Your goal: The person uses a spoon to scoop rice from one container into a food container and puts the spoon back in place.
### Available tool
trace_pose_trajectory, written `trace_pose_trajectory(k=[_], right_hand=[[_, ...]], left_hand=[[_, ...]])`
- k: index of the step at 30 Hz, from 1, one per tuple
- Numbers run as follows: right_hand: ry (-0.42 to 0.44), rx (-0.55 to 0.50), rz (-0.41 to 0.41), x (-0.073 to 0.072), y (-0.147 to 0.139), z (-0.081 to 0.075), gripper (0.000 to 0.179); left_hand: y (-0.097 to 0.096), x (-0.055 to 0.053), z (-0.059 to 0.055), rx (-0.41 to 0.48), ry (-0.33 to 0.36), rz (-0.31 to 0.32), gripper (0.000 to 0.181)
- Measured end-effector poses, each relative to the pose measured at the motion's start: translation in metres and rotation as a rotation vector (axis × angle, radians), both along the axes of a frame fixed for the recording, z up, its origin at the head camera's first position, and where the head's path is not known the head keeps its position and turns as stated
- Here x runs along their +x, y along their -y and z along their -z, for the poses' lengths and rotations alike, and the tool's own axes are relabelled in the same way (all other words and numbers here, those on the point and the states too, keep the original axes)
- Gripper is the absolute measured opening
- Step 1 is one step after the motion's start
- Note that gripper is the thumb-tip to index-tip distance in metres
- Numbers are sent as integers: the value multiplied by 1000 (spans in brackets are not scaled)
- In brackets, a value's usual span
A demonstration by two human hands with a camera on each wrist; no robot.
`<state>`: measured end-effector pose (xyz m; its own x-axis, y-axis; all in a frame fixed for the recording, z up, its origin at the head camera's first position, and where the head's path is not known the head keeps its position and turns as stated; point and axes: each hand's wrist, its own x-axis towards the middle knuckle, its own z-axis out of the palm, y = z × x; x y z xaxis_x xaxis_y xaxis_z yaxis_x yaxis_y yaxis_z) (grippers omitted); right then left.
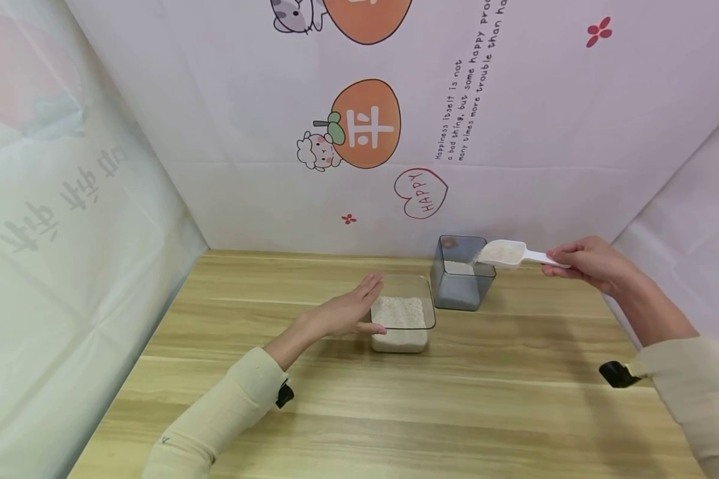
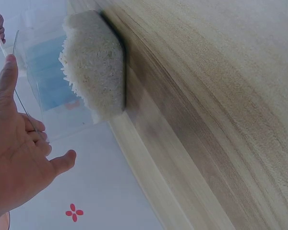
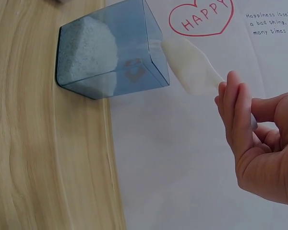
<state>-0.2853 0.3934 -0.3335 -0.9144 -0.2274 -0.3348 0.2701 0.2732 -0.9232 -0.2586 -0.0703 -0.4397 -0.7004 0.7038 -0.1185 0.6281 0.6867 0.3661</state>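
Observation:
My right hand [image 1: 593, 263] pinches the handle of a white scoop [image 1: 536, 257]. Rice lies in the scoop's bowl, and its lip tilts over the opening of a tall, blue-tinted clear box [image 1: 455, 293], with grains spilling off it. White rice [image 3: 86, 52] fills the lower part of that box in the right wrist view. To its left stands a shorter clear container [image 1: 401, 328] holding rice [image 1: 398, 309]. My left hand [image 1: 341, 313] rests against this container's left side, fingers straight and thumb apart. The left wrist view shows the fingertips [image 2: 10, 60] at its rim.
Both containers stand near the back edge of a wooden table [image 1: 311, 406]. Behind it rises a white printed sheet [image 1: 245, 199], with further white sheets at the left [image 1: 66, 266] and right. Dark devices sit at both sleeve cuffs.

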Motion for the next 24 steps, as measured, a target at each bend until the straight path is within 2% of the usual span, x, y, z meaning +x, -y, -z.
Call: trace_pose_trajectory(k=[4, 7, 10, 16, 24], right_hand=[[-34, 78, -17, 0, 0, -1, 25], [-55, 139, -33, 1, 2, -2, 37], [-55, 161, -39, 1, 3, -3, 44], [-54, 169, -36, 0, 6, -5, 40], [-94, 262, -57, 1, 12, -7, 48]], left_hand=[[0, 0, 0, -2, -2, -1, 102], [0, 0, 0, -5, 1, -5, 102], [0, 1, -1, -8, 5, -8, 102], [0, 1, -1, -5, 4, -5, 101], [-1, 0, -1, -8, -2, -4, 102]])
